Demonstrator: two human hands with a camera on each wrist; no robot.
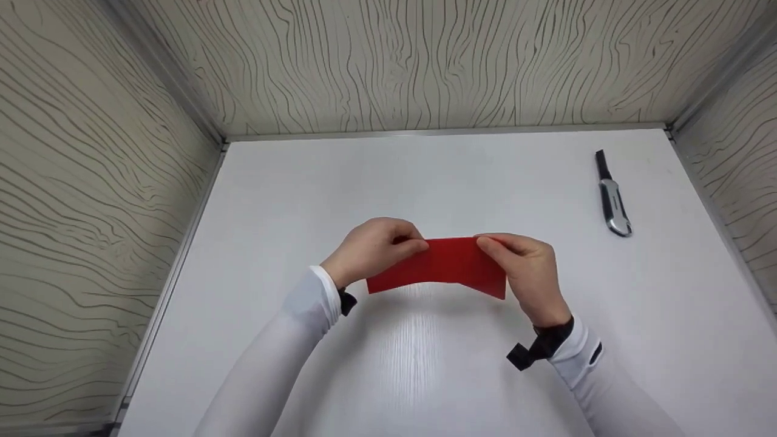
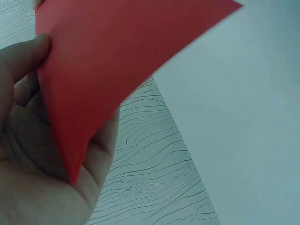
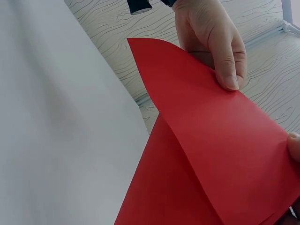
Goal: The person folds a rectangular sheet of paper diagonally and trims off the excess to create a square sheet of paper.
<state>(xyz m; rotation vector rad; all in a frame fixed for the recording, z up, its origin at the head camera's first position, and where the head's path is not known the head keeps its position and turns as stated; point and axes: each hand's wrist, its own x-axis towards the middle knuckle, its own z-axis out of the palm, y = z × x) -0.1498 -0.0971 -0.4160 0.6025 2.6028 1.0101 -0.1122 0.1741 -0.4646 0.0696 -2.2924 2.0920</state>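
Note:
Both hands hold a sheet of red paper (image 1: 452, 261) above the white table. My left hand (image 1: 379, 249) pinches its top edge on the left, thumb on the near face. On the right, my right hand (image 1: 534, 276) pinches the same edge near the corner. The paper bends between them, and its lower edge bows upward in the middle. Seen from the right wrist, the red paper (image 3: 201, 108) shows two layers, folded along the held edge. In the left wrist view part of the paper (image 2: 108, 51) covers some of the left fingers.
A utility knife (image 1: 613, 200) with a grey and black handle lies at the table's right rear. Wood-grain panels (image 1: 425, 67) stand behind and at both sides of the white table (image 1: 315, 182). Dark camera straps (image 1: 549, 343) sit at the wrists.

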